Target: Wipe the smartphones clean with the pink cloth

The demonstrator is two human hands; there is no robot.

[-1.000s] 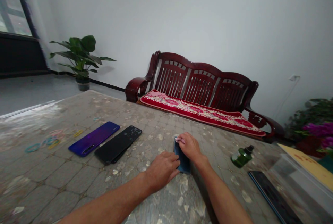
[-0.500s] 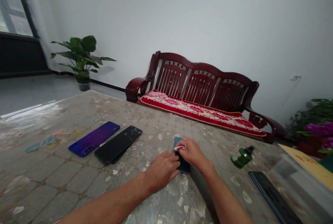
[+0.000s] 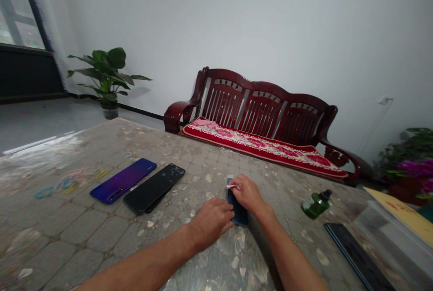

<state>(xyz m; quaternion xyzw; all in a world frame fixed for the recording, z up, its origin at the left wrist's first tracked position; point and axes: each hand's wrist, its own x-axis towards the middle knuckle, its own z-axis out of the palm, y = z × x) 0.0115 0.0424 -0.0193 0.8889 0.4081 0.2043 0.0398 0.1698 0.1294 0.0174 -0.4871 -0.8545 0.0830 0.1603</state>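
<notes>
A dark blue phone [image 3: 237,212] lies flat on the patterned table [image 3: 101,237] between my hands. My left hand [image 3: 210,223] rests on its near left edge, fingers curled against it and holding it down. My right hand [image 3: 248,194] lies over the phone's far part and pinches a small pink and white swab [image 3: 232,186], whose tip pokes out to the left over the phone's top edge.
A purple phone [image 3: 122,180] and a black phone [image 3: 154,188] lie side by side to the left, with coloured rubber bands [image 3: 64,186] beyond them. A green bottle [image 3: 315,204], another dark phone [image 3: 356,255] and a clear box [image 3: 392,232] are at the right. A wooden bench [image 3: 264,122] stands behind.
My right hand with the swab has shifted slightly back and forth over the phone's top; the left hand has stayed on the phone.
</notes>
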